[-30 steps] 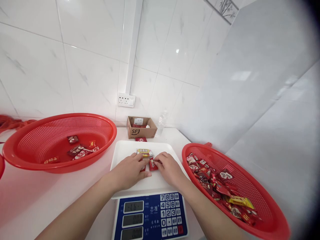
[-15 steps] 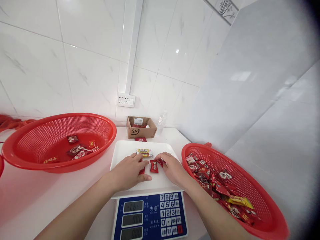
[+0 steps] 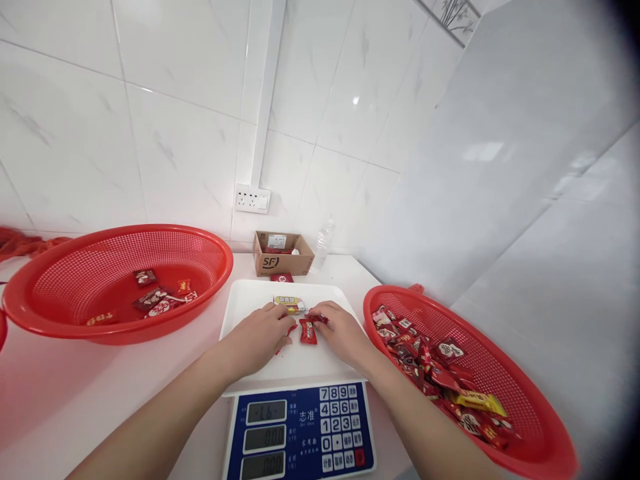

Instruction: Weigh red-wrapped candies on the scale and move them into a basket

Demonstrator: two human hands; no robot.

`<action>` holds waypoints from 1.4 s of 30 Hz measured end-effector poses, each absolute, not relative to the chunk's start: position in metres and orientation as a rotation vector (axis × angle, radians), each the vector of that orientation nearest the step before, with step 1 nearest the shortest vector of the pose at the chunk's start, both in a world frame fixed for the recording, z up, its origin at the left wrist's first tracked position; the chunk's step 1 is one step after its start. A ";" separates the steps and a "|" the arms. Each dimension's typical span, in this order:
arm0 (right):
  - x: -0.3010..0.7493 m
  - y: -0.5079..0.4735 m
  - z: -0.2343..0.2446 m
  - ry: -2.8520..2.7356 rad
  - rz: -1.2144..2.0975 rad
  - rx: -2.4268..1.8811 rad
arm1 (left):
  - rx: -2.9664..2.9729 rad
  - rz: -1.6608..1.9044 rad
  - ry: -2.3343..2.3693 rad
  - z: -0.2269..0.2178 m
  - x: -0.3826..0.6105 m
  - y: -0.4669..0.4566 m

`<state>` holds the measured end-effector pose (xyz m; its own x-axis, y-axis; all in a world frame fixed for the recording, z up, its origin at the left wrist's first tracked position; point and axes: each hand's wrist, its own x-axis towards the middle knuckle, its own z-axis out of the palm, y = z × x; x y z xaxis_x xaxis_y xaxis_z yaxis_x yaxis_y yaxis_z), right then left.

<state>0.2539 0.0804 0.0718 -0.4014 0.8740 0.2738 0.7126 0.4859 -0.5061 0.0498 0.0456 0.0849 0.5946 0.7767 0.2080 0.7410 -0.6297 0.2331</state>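
Both my hands rest on the white tray (image 3: pixel 250 300) of a blue-faced electronic scale (image 3: pixel 300 430). My left hand (image 3: pixel 257 339) lies palm down with fingers curled over a red candy that mostly hides beneath it. My right hand (image 3: pixel 340 330) pinches a small red wrapped candy (image 3: pixel 318 319) between thumb and fingers. A loose red candy (image 3: pixel 307 331) lies on the tray between the two hands. Just beyond them sits a yellow-and-silver wrapped candy (image 3: pixel 290 304).
A large red mesh basket (image 3: pixel 60 313) at the left holds a few candies. Another red basket (image 3: pixel 525 433) at the right is filled with several wrapped candies. A small cardboard box (image 3: pixel 283 255), a clear bottle (image 3: pixel 324 241) and a wall socket (image 3: pixel 253 199) stand at the back.
My right hand has let a red candy lie on the tray and shifted slightly right, still pinching another. My left hand has drawn its fingers in a little.
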 end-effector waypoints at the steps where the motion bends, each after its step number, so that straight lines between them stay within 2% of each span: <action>1: 0.253 0.081 0.072 -2.231 0.430 -1.296 | 2.699 0.442 1.294 0.085 0.050 0.046; 14: 0.250 0.075 0.078 -2.202 0.469 -1.252 | 2.640 0.528 1.402 0.094 0.042 0.048; 42: 0.239 0.070 0.074 -2.236 0.389 -1.264 | 2.639 0.549 1.328 0.088 0.041 0.052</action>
